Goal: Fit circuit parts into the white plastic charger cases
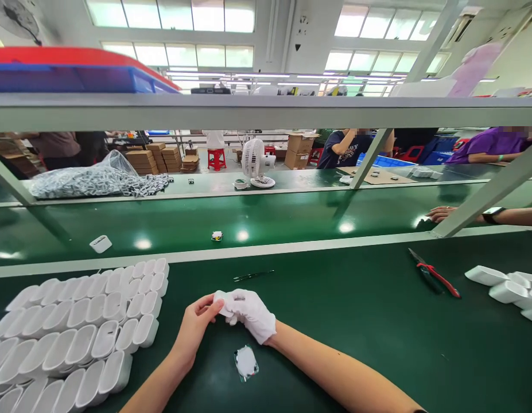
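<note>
My bare left hand (195, 322) pinches a small white plastic case (220, 297) between thumb and fingers. My right hand (253, 314), in a white glove, is closed around the other side of it, hiding much of the case. Just below the hands, a small circuit board (246, 363) with a white pad on top lies on the green bench. Black tweezers (253, 276) rest beyond the hands. To the left stand rows of open white plastic shells (81, 344), packed close together.
Red-handled pliers (433, 274) and more white shells (509, 289) lie at the right. Past a pale ledge (266, 250), a white case (101, 244) and a small board (217, 236) sit on the green strip. A co-worker's hand (442, 214) reaches in at right. A shelf beam (266, 115) crosses overhead.
</note>
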### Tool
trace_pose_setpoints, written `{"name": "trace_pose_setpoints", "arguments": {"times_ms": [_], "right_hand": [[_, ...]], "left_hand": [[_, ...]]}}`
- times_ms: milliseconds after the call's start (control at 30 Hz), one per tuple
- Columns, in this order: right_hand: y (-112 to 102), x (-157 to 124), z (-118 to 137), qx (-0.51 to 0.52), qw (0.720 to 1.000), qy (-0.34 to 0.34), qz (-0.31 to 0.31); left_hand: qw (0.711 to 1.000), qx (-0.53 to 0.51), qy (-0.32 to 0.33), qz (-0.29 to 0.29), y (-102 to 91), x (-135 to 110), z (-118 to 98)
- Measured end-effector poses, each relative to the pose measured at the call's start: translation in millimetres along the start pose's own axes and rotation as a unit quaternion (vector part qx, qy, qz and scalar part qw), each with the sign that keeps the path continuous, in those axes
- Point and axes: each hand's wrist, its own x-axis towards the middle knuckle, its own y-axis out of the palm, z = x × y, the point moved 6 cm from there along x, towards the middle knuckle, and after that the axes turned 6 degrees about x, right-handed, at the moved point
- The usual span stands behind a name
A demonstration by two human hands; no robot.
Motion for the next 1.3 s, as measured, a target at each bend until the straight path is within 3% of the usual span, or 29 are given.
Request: {"name": "trace_pose_setpoints", "arguments": {"times_ms": [67,167,233,300,433,533,667,833,933,1000,1100,1167,1233,1300], "right_hand": [[-23.0,-3.5,24.9,-0.155,0.981,-0.100,-0.063],[-60.8,-18.6,63.4,-0.413,0.865,-0.242,-0.148],[-87.7,-25.9,74.6,-0.513,0.795,-0.266,-0.184],[-113.1,-29.8,77.6,-0.553,0.757,-0.270,-0.220],[-144.8,-30.4,75.5,-0.551,0.736,-0.267,-0.289],[-152.6,-28.9,77.6,-0.549,0.727,-0.261,-0.319],[-160.4,-32.2,84.4,-0.539,0.730,-0.246,-0.341],[-176.7,-40.8,92.6,-0.567,0.709,-0.174,-0.381],[-164.6,-42.0,97.8,-0.606,0.669,-0.224,-0.367],[-144.9,-39.7,93.8,-0.612,0.665,-0.271,-0.330],[-102.2,-26.7,71.4,-0.587,0.732,-0.288,-0.191],[-67.9,-15.9,53.4,-0.570,0.774,-0.262,-0.086],[-34.9,-4.9,40.9,-0.570,0.790,-0.223,-0.028],[-5.2,7.2,34.8,-0.581,0.792,-0.186,-0.012]], "left_hand": [[0.996,0.084,0.006,-0.001,-3.9,1.4,-6.6],[0.955,0.289,0.072,-0.005,-7.2,11.7,-25.1],[0.915,0.391,0.101,-0.012,-7.8,30.2,-39.3],[0.895,0.434,0.093,-0.039,-10.5,59.0,-54.3],[0.854,0.503,0.047,-0.124,-12.7,120.8,-84.4],[0.829,0.535,0.021,-0.163,-9.9,147.1,-97.2],[0.812,0.557,0.016,-0.177,-5.5,154.1,-103.7],[0.808,0.575,0.036,-0.125,4.3,135.6,-96.1],[0.804,0.584,0.065,-0.093,10.3,101.0,-75.0],[0.799,0.590,0.086,-0.076,14.4,70.3,-56.5],[0.791,0.597,0.116,-0.064,16.4,27.8,-37.4],[0.783,0.605,0.129,-0.074,9.0,9.0,-37.7],[0.767,0.619,0.119,-0.120,-11.8,-1.8,-48.4],[0.745,0.631,0.088,-0.197,-44.3,-8.9,-63.5]]}}
